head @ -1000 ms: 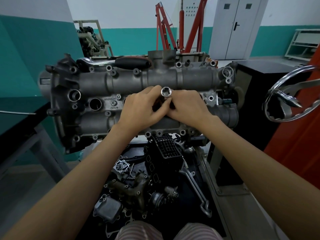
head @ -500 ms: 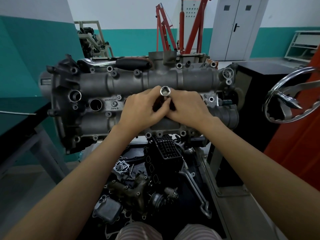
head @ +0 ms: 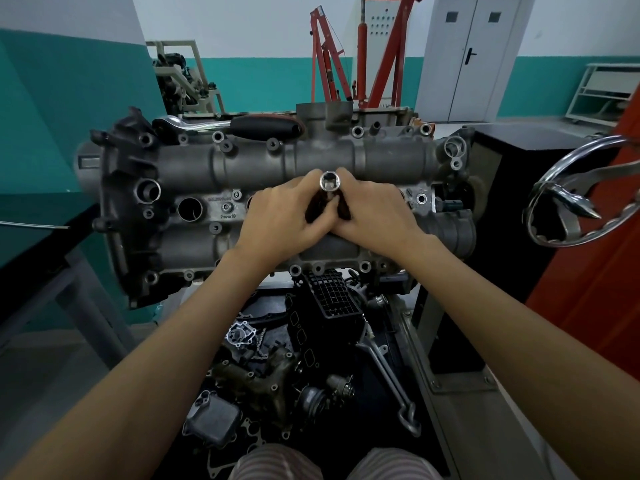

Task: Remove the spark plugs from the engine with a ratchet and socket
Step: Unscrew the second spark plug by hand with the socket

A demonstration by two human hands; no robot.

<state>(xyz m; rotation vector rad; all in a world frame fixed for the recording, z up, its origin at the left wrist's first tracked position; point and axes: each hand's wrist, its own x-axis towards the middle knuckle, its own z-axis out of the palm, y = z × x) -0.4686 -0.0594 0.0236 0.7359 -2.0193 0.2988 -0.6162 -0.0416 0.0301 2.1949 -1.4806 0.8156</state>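
Both hands meet over the middle of the engine [head: 194, 168] and close around one tool: the left hand [head: 280, 216] has its fingers curled around the shaft of the socket [head: 330, 180] from the left side, and the right hand [head: 375, 216] holds it the same way from the right, so the fingertips of the two hands touch each other just below the tool's top. The socket stands nearly upright between them, and only its shiny open end sticks out above the fingers, with the square drive hole turned toward the camera. Its lower part is hidden by the hands, so I cannot tell how deep it sits in the cylinder head or whether it is on a plug. To the left of the hands, in the same middle row of the head, one spark plug well [head: 189, 208] is open and dark — it is well apart from the grip. The ratchet [head: 228, 125] lies on the far upper edge of the engine, its black handle pointing right and its chrome head to the left, touched by neither hand. Below the engine, loose engine parts [head: 277, 372] lie in a dark tray, and a chrome handwheel [head: 554, 188] stands at the right — near the engine's end.
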